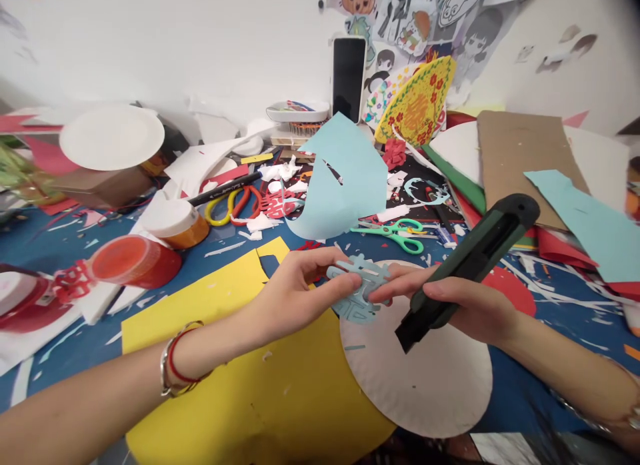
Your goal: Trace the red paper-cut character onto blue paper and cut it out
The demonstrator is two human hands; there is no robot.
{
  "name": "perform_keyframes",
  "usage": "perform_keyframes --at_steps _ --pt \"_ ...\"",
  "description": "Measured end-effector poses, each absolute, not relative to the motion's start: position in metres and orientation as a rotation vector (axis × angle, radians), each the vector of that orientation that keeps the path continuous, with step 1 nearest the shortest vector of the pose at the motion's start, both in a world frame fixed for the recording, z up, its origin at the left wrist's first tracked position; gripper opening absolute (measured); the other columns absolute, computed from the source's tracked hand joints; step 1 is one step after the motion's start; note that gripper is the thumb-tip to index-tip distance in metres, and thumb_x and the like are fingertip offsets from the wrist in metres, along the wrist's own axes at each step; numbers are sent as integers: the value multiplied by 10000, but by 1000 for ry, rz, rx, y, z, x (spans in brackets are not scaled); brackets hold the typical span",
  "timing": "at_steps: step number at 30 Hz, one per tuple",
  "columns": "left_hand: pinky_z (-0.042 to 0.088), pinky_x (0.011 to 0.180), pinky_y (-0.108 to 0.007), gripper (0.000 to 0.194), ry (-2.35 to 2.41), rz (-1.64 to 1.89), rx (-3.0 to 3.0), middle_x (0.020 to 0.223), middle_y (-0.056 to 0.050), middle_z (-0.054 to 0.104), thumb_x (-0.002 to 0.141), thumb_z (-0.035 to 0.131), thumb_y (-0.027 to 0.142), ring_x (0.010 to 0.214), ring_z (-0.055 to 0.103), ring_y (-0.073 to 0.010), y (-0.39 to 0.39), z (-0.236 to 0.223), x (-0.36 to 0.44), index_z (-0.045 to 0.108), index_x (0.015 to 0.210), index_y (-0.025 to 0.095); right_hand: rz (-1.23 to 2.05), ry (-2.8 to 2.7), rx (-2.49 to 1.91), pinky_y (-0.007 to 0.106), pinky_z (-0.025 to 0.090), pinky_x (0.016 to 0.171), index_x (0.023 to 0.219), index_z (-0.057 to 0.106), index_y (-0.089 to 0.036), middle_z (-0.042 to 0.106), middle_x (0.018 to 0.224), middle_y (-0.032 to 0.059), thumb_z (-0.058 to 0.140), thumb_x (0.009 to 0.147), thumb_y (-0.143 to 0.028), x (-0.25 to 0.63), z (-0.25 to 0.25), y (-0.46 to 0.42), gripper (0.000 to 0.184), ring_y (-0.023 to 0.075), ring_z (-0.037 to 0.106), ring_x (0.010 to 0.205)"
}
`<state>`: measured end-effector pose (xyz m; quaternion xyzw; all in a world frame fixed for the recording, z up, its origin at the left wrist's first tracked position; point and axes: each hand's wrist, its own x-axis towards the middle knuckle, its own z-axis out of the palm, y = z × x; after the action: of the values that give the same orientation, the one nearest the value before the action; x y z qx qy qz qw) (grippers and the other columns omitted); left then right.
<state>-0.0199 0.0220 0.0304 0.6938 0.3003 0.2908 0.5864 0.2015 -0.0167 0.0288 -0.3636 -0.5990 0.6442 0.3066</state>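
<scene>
Between my two hands is a light blue paper cutout [357, 293] with many cut openings. My left hand [305, 288] pinches its left side between thumb and fingers. My right hand [470, 308] is closed around a dark green utility knife [467, 265], its dark tip end pointing down and left. Fingertips of that hand also touch the cutout's right edge. Below the hands lies a white paper plate [425, 392], partly over a large yellow paper sheet [260, 398].
Green-handled scissors [400, 235] and a large light blue sheet [345, 185] lie ahead. A red paint jar [137, 262] and an orange one [175, 224] stand left. A phone [349, 78] leans upright at the back. Brown cardboard [530, 158] sits right, among many paper scraps.
</scene>
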Motion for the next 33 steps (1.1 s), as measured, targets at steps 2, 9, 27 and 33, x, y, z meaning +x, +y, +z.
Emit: perform_keyframes --at_steps 2,9,27,33 --pt "442 625 -232 150 698 632 1508 749 -22 633 791 578 274 696 561 -126 22 32 -19 627 768 134 1674 -1564 -989 379 374 891 959 728 -272 657 1035 30 463 792 -317 201 27 -16 317 247 448 1092" --pt "347 522 -193 195 797 572 1508 572 37 528 755 598 243 552 440 -70 21 37 -15 596 593 134 1576 -1556 -1008 350 408 847 1035 680 -310 592 1108 8 476 813 -296 201 15 -15 302 204 522 950" --pt "434 524 -180 245 807 423 1651 589 23 548 832 554 323 557 556 -87 14 23 -15 594 674 140 1526 -1637 -1140 272 327 639 675 443 -198 464 774 8 474 830 -317 185 14 -16 197 157 427 756" --pt "447 522 -171 210 803 535 1562 597 35 529 829 544 271 552 543 -69 18 25 -13 546 666 139 1577 -1299 -1136 295 392 692 669 516 -198 526 884 20 548 773 -328 201 23 -13 168 174 495 812"
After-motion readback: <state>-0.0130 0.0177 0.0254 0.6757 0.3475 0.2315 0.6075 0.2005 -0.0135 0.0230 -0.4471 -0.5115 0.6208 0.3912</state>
